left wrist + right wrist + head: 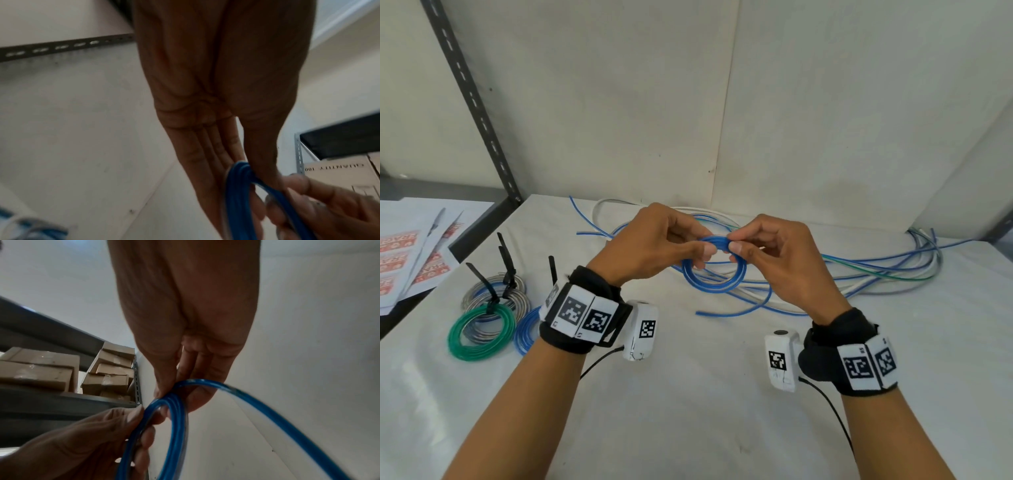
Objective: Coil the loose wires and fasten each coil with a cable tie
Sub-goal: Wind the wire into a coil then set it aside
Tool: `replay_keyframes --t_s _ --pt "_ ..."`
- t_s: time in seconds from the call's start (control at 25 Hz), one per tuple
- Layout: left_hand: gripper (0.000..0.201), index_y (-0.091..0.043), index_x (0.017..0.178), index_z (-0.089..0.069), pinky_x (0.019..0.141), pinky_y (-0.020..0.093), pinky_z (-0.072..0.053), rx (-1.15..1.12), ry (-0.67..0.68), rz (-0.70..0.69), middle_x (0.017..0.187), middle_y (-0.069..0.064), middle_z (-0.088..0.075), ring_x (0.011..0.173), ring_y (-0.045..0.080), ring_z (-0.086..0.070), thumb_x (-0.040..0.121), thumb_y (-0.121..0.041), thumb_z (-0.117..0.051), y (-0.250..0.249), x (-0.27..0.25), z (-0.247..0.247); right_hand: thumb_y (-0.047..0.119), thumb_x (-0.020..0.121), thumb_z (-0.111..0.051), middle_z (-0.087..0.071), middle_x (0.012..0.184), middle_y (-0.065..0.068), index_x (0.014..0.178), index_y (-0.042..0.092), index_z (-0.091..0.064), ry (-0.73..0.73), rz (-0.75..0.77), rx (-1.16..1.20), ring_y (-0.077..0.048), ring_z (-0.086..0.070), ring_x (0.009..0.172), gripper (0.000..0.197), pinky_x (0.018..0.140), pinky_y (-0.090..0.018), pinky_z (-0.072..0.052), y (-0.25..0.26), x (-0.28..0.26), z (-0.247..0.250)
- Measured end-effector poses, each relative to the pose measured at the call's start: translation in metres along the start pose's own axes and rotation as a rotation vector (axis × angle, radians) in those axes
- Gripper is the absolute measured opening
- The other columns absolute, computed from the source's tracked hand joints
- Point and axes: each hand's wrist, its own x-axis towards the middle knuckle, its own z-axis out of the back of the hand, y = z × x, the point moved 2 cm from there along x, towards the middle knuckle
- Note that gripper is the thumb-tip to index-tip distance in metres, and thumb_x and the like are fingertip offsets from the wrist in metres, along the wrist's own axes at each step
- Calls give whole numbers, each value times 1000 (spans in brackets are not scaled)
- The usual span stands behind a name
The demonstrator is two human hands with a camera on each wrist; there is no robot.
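Midair above the white table [688, 394], a small blue coil [714, 274] hangs between the two hands, its top arc caught where they meet. The left hand [654, 246] pinches that arc between thumb and curled fingers; the right hand [774, 253] pinches the same spot from the other side, thumb and forefinger closed on the wire, the other fingers bent loosely. A free blue tail [736, 308] drops from the coil and ends on the table toward the person.

Only the head view shows the surroundings. Behind the coil lies a loose tangle of wires [859, 270], blue, white and green, trailing off to the right. Left of the left wrist sit finished coils, each with a black cable tie [482, 282] standing up from it: a green coil [481, 332] nearest, a grey coil [496, 301] beneath and behind it, and another blue one [527, 330] partly hidden by the wristband. Printed sheets [410, 253] lie on the far left surface.

The left wrist view shows what the head view cannot: the palm side of the left hand [216, 81], with several blue turns [238, 186] bunched together against its fingers, and the other hand's fingertips [292, 183] touching them, blurred. The right wrist view shows the right hand [185, 313] from below, the bundled turns [170, 418] held at its fingertips, one wider loop [257, 400] swinging out to the right, and cardboard boxes [41, 368] stacked on a shelf behind.
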Motion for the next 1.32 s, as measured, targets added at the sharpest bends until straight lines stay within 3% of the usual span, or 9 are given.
replay_keyframes --t_s 0.16,0.36,0.48,0.72,0.88,1.04,1.16,1.32 --pt "14 -13 94 -80 81 38 -62 93 38 53 78 6 -78 81 24 -76 84 -22 -81 0 -3 -1 7 92 -72 -77 86 0 92 15 -74 60 2 -109 -18 -75 82 8 82 -44 -61 2 -2 -1" --pt "11 -14 89 -80 66 24 -58 174 -10 1 73 3 -77 72 19 -74 83 -22 -83 -2 -2 -3 7 90 -74 -79 88 3 94 14 -76 48 -11 -110 -11 -76 85 9 81 -26 -58 4 -3 3" --pt "12 -10 87 -79 66 29 -61 184 -25 -22 72 5 -76 73 23 -74 83 -21 -82 -1 -1 -8 9 88 -77 -78 86 6 91 17 -77 -25 9 -161 -6 -75 83 9 78 -19 -56 8 -3 11" --pt "12 -9 88 -79 78 45 -62 88 -75 -3 73 8 -76 77 27 -76 83 -19 -82 6 4 -5 11 87 -79 -77 78 0 87 23 -77 -193 23 -113 -13 -74 75 12 75 -31 -60 6 1 18" --pt "11 -7 87 -77 74 41 -63 26 -145 -5 73 8 -76 74 27 -76 83 -18 -81 5 3 3 8 89 -76 -78 82 -6 91 16 -76 -293 -1 36 -23 -77 81 8 72 -32 -61 3 1 18" --pt "16 -3 94 -77 65 30 -61 -75 -232 -14 77 12 -76 73 25 -76 85 -17 -79 3 1 9 10 90 -76 -78 90 -7 93 7 -75 -212 -16 85 -23 -76 84 5 73 -36 -63 -1 0 -2" --pt "17 -3 96 -77 62 24 -57 -98 -262 -17 79 12 -77 73 24 -76 85 -15 -79 4 3 8 14 88 -78 -78 90 -2 94 8 -75 -238 -6 24 -21 -75 82 9 73 -40 -63 -6 2 -6" --pt "16 -2 95 -78 62 22 -56 -76 -240 9 76 13 -76 69 20 -74 84 -14 -80 8 6 3 12 94 -71 -76 89 6 97 19 -77 -278 51 -110 -15 -73 84 10 76 -35 -59 -5 2 6"
